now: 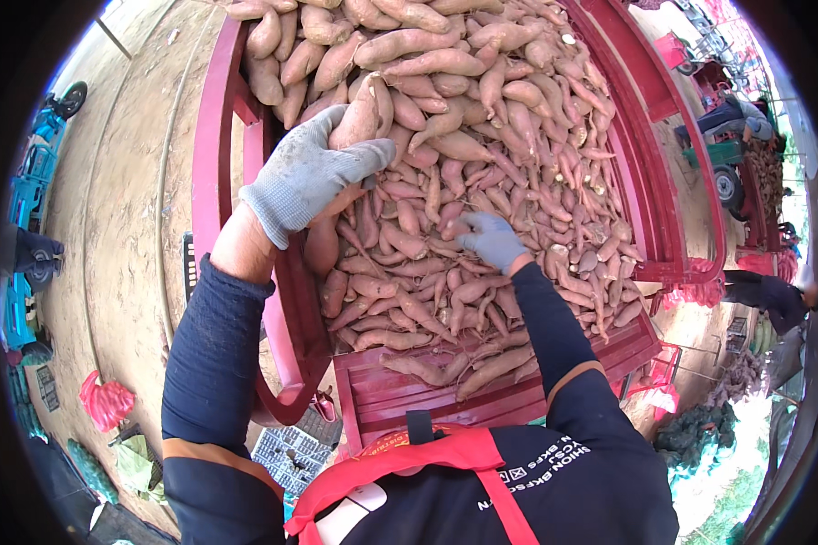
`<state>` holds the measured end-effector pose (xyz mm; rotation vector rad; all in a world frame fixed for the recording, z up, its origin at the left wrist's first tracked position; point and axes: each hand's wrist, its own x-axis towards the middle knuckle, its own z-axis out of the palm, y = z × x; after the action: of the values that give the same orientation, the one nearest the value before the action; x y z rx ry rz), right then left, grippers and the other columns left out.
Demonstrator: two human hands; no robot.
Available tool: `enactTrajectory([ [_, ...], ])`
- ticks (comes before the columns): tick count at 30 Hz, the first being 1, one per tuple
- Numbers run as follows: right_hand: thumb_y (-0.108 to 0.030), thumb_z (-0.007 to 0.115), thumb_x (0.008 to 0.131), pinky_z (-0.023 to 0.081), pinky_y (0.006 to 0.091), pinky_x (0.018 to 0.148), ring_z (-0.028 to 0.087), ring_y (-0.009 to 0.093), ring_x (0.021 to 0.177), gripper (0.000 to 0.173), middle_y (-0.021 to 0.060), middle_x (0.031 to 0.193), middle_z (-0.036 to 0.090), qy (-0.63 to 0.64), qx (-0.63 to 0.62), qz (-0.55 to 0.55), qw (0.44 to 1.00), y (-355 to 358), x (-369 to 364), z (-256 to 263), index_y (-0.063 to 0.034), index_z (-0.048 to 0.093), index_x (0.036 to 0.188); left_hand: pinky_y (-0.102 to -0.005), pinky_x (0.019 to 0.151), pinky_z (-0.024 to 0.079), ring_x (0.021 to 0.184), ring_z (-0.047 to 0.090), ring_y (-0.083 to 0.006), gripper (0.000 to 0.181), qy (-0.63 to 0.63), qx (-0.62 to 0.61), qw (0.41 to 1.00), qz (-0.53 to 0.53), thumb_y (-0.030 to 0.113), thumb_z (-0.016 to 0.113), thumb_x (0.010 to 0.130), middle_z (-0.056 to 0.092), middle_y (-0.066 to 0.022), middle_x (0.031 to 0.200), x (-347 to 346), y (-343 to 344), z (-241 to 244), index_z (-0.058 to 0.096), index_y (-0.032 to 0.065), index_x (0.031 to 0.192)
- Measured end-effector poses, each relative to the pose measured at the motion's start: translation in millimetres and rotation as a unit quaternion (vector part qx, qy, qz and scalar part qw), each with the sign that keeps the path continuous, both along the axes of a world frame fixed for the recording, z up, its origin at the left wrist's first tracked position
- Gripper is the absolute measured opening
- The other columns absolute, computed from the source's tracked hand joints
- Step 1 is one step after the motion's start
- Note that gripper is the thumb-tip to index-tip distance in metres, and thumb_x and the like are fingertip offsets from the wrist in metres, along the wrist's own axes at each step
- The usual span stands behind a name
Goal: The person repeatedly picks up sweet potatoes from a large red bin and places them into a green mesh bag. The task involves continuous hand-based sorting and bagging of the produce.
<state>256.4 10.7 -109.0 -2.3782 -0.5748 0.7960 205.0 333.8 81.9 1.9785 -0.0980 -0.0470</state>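
Note:
Sweet potatoes (463, 157) fill the bed of a red metal cart in a deep heap. My left hand (313, 174), in a grey knit glove, grips a large sweet potato (358, 117) over the heap's left side, near the cart's side rail. More of a sweet potato shows below that palm. My right hand (489, 238), also gloved, is slightly blurred at the middle of the heap; its fingertips are at a small reddish sweet potato (452, 221), and I cannot tell whether it is held.
Red side rails (208, 136) bound the bed, and a lowered red tailgate (395, 395) lies before me. A grey plastic crate (292, 456) stands below left. Other people (770, 293) are at the right, near another loaded cart (760, 197). Blue vehicles (31, 191) stand far left.

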Motion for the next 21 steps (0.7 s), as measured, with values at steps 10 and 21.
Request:
enactTrajectory([
  [10, -0.039, 0.063, 0.098, 0.049, 0.0336, 0.1, 0.061, 0.022, 0.115, 0.061, 0.0139, 0.128, 0.062, 0.186, 0.578, -0.164, 0.778, 47.1, -26.2, 160.7, 0.0066, 0.051, 0.136, -0.0279, 0.094, 0.05, 0.108, 0.063, -0.0192, 0.049, 0.157, -0.254, 0.95, -0.095, 0.03, 0.059, 0.1, 0.064, -0.0126, 0.121, -7.0, -33.9, 5.1, 0.053, -0.0027, 0.136],
  [21, -0.016, 0.068, 0.094, 0.053, 0.0248, 0.083, 0.065, 0.011, 0.093, 0.029, 0.0076, 0.107, 0.071, -0.002, 0.495, -0.124, 0.86, 125.4, 46.0, 168.2, 0.001, 0.067, 0.117, -0.0263, 0.09, 0.049, 0.102, 0.063, -0.0139, 0.041, 0.059, -0.359, 0.929, 0.068, 0.025, 0.068, 0.091, 0.068, -0.0092, 0.111, -16.3, -4.5, 23.7, 0.062, -0.0006, 0.123],
])
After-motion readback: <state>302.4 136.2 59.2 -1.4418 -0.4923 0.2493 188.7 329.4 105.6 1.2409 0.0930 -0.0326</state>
